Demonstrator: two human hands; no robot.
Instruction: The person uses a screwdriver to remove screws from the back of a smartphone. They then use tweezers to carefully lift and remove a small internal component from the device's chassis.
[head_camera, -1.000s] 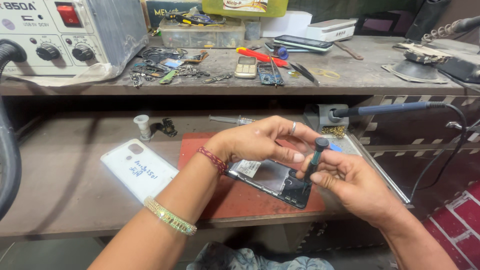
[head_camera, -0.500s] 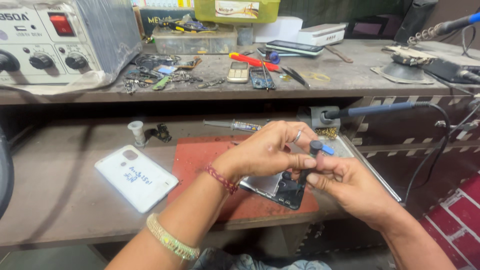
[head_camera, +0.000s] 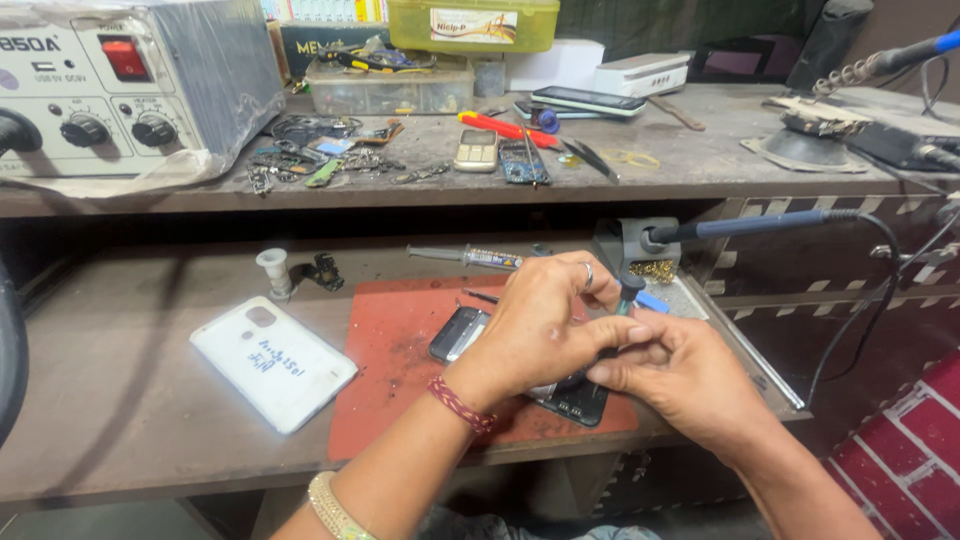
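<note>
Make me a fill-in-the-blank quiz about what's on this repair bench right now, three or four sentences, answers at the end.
1. The opened phone under both hands lies on a ____ work mat.
2. The white phone back cover lies to the ____ of that mat.
3. The right hand holds a small ____ by its black cap.
4. The left hand wears a ____ on one finger.

Missing words: red; left; screwdriver; ring
</note>
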